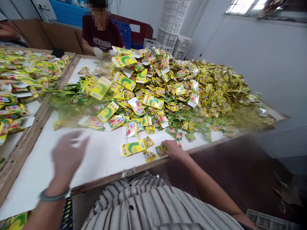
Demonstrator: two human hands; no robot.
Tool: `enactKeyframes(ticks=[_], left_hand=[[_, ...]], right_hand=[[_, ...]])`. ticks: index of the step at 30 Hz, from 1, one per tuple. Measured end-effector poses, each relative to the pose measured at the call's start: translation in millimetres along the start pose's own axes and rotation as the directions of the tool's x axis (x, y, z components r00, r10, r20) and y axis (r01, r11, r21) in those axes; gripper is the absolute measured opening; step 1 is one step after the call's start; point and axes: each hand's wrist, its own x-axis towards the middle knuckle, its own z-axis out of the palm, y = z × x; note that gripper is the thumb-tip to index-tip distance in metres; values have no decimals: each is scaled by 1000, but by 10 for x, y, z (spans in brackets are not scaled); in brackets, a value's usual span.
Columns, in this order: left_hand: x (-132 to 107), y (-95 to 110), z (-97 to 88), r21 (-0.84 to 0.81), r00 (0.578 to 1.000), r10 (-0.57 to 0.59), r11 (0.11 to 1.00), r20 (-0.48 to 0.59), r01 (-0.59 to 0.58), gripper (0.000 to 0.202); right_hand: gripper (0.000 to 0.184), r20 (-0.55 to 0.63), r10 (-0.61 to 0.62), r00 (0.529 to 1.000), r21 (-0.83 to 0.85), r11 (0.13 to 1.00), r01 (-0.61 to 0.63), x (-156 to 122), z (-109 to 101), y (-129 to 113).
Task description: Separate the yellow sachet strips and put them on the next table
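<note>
My right hand [172, 148] is near the front edge of the white table [100, 159]. Its fingers are closed on a small green sachet [159, 150]. Just left of it lie a yellow-green sachet [149, 156] and a flat yellow carton [133, 147] with a green swirl. My left hand [70, 153], with a bracelet on its wrist, is over the bare white tabletop at the left. Motion smears its fingers, so what it holds, if anything, cannot be made out. Beyond both hands, yellow cartons [124, 81] lie on a large heap of sachets [211, 86].
A wooden rail [38, 127] divides this table from another one at the left, covered with yellow cartons [21, 76]. Across the table stands a person [103, 35] wearing gloves. White crates [171, 22] are stacked at the back. Another crate [271, 220] sits on the floor at lower right.
</note>
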Motion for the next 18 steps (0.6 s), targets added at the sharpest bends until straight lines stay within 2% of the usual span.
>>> enactKeyframes(ticks=[1, 2, 4, 6, 7, 8, 10, 13, 16, 18], left_hand=[[-106, 140, 170, -13, 994, 96, 995, 58, -96, 33], [-205, 280, 335, -52, 962, 224, 974, 156, -219, 30], [-365, 530, 625, -94, 842, 450, 892, 299, -443, 35], [-459, 693, 826, -82, 723, 553, 814, 414, -576, 45], [-483, 736, 890, -60, 688, 561, 793, 461, -606, 46], [-494, 755, 930, -31, 672, 547, 786, 500, -617, 44], [-486, 736, 945, 39, 689, 480, 805, 544, -591, 36], [-421, 645, 834, 90, 734, 364, 862, 574, -498, 39], [-306, 554, 593, 106, 776, 230, 929, 588, -356, 47], [-204, 502, 391, 121, 793, 152, 954, 589, -273, 50]], right_hand=[[26, -4, -3, 1000, 15, 1000, 3, 15, 7, -24], [21, -28, -10, 1000, 35, 999, 11, 37, 2, -49], [16, -109, -23, 994, 90, 995, 33, 93, -26, -96], [17, -173, -35, 984, 172, 983, 65, 152, -44, -141], [16, -201, -43, 979, 220, 971, 88, 179, -39, -165], [15, -229, -46, 972, 268, 957, 108, 204, -22, -189], [16, -275, -43, 960, 350, 926, 142, 240, 32, -230], [22, -295, -26, 955, 419, 895, 153, 260, 98, -252], [25, -294, -19, 956, 405, 903, 142, 247, 48, -232], [31, -280, -70, 957, 345, 923, 168, 248, -53, -229]])
